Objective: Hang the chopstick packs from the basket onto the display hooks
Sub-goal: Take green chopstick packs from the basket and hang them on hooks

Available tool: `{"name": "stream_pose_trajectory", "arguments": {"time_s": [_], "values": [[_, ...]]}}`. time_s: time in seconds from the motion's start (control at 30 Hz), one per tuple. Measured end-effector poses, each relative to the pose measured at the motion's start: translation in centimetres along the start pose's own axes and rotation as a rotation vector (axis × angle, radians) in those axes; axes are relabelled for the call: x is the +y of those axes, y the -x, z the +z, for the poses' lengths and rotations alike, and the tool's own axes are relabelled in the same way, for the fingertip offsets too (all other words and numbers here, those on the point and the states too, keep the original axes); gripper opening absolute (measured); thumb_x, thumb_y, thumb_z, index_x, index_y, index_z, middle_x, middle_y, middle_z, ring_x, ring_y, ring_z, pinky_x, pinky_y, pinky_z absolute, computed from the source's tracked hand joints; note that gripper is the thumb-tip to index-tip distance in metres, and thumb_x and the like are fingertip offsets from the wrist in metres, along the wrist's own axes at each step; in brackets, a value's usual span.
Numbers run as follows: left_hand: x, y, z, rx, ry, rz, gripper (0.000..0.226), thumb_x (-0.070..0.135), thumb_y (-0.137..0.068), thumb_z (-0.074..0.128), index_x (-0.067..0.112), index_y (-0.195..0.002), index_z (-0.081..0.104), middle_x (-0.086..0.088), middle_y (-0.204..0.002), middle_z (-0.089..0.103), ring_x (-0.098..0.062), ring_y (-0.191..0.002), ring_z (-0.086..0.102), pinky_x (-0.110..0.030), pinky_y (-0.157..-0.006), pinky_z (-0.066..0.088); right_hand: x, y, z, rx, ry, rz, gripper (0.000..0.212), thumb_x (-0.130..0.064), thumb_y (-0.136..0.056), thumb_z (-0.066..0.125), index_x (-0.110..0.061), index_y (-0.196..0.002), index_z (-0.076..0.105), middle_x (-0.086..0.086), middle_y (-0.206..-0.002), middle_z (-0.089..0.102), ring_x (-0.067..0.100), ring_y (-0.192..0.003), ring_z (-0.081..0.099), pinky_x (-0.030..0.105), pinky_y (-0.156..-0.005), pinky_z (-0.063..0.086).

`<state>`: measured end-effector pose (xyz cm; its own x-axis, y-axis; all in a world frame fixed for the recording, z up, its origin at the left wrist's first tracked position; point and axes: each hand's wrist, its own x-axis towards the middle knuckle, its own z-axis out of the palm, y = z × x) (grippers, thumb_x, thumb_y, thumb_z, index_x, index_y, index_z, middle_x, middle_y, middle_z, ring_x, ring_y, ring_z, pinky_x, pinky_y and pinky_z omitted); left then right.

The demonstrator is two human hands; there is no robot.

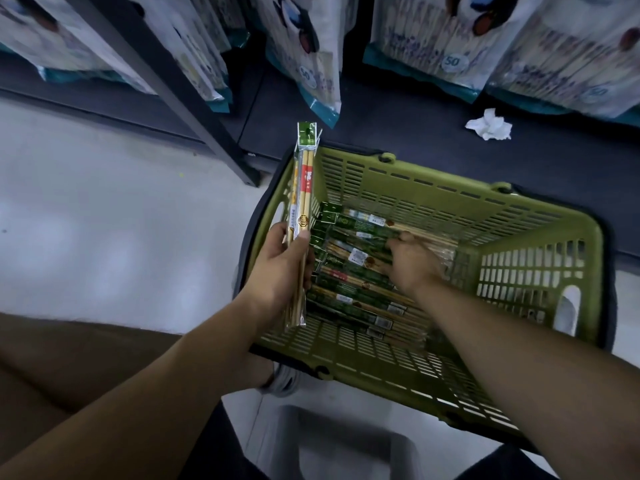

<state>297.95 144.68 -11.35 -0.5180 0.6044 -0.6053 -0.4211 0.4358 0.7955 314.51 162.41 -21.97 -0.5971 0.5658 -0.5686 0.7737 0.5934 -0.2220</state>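
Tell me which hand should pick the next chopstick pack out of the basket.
Right. The right hand is down in the green basket, fingers on the loose chopstick packs. The left hand is occupied, gripping a bundle of packs upright.

Dim, cool light is falling evenly from overhead, leaving the scene underexposed. Left of the green basket (433, 199), the pale floor (86, 244) is giving back soft, blotchy glare. Beyond the basket, the hanging bags (540, 53) are smearing and bending with wide-angle distortion. Inside the basket the right hand (412, 265) is blurring, while the chopstick pack (304, 181) at its left rim is reading sharp.
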Motion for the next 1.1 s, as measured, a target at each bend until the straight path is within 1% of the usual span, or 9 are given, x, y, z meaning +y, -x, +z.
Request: {"name": "stream_pose_trajectory", "arguments": {"time_s": [0.23,0.4,0.6,0.73,0.8,0.87,0.93,1.0,1.1], "values": [[-0.1,-0.1,0.2,0.027,0.004,-0.008,0.020,0.038,-0.103,0.055,0.026,-0.119,0.057,0.002,-0.076,0.061,-0.011,-0.064,0.057,-0.028,-0.058,0.052,0.2,0.3,-0.7,0.073,0.067,-0.046,0.029,-0.034,-0.097,0.060,-0.018,-0.121,0.066,0.008,-0.118,0.063,0.029,-0.118,0.055,0.034,-0.089,0.049],[0.2,0.5,0.3,0.045,0.014,-0.006,0.017,0.034,-0.105,0.056,0.020,-0.114,0.059,0.002,-0.073,0.061,-0.011,-0.061,0.056,-0.028,-0.056,0.052,0.3,1.2,-2.9,0.072,0.011,-0.036,0.021,-0.035,-0.096,0.060,-0.024,-0.112,0.069,0.004,-0.108,0.069,0.028,-0.106,0.062,0.035,-0.077,0.055],[0.2,1.0,0.3,0.086,-0.003,0.006,0.008,0.029,-0.103,0.060,0.021,-0.100,0.060,0.004,-0.067,0.061,-0.010,-0.056,0.056,-0.028,-0.053,0.051,-0.5,2.9,-6.1,0.113,-0.367,-0.051,0.014,-0.033,-0.094,0.066,-0.026,-0.082,0.066,-0.007,-0.073,0.066,0.018,-0.067,0.063,0.025,-0.053,0.041],[0.2,1.4,0.7,0.106,-0.005,-0.001,0.006,0.032,-0.101,0.060,0.025,-0.101,0.060,0.004,-0.070,0.065,-0.010,-0.057,0.060,-0.025,-0.052,0.051,-2.9,5.0,-8.1,0.005,-0.765,-0.090,0.011,-0.024,-0.090,0.076,-0.032,-0.085,0.071,-0.012,-0.076,0.075,0.002,-0.068,0.069,0.020,-0.063,0.047],[0.5,1.8,1.2,0.080,0.019,-0.002,0.016,0.036,-0.099,0.058,0.028,-0.113,0.061,0.006,-0.082,0.073,-0.010,-0.069,0.067,-0.030,-0.058,0.054,-4.4,6.0,-8.7,-0.053,-0.862,-0.101,0.010,-0.030,-0.088,0.078,-0.037,-0.090,0.071,-0.015,-0.082,0.074,-0.001,-0.076,0.069,0.021,-0.067,0.048],[0.9,2.3,1.8,0.042,0.033,-0.014,0.040,0.042,-0.096,0.056,0.028,-0.134,0.054,0.003,-0.114,0.074,-0.021,-0.105,0.070,-0.043,-0.083,0.058,-6.1,7.1,-9.0,-0.083,-0.973,-0.089,0.023,-0.035,-0.086,0.079,-0.034,-0.108,0.070,-0.017,-0.091,0.071,-0.004,-0.076,0.068,0.016,-0.062,0.050],[1.2,2.7,2.3,-0.005,0.113,-0.007,0.045,0.038,-0.098,0.055,0.030,-0.143,0.051,-0.002,-0.129,0.071,-0.027,-0.120,0.067,-0.051,-0.098,0.053,-7.8,8.0,-9.3,-0.070,-1.041,-0.113,0.029,-0.033,-0.089,0.077,-0.026,-0.116,0.068,-0.012,-0.100,0.073,-0.004,-0.076,0.068,0.017,-0.062,0.052],[1.4,3.0,2.8,-0.057,0.250,0.002,0.033,0.026,-0.106,0.050,0.030,-0.139,0.055,-0.003,-0.125,0.074,-0.027,-0.116,0.070,-0.044,-0.091,0.058,-9.1,8.9,-9.3,0.018,-0.931,-0.220,0.020,-0.031,-0.094,0.072,-0.028,-0.113,0.072,-0.007,-0.102,0.074,0.005,-0.086,0.069,0.025,-0.073,0.052],[2.0,3.3,2.9,-0.101,0.385,-0.027,0.033,0.021,-0.109,0.046,0.025,-0.141,0.052,-0.008,-0.121,0.075,-0.026,-0.109,0.074,-0.037,-0.078,0.062,-9.4,9.5,-9.4,0.142,-0.469,-0.330,0.027,-0.041,-0.099,0.060,-0.028,-0.121,0.069,0.002,-0.105,0.053,0.019,-0.096,0.057,0.030,-0.078,0.044]]}}
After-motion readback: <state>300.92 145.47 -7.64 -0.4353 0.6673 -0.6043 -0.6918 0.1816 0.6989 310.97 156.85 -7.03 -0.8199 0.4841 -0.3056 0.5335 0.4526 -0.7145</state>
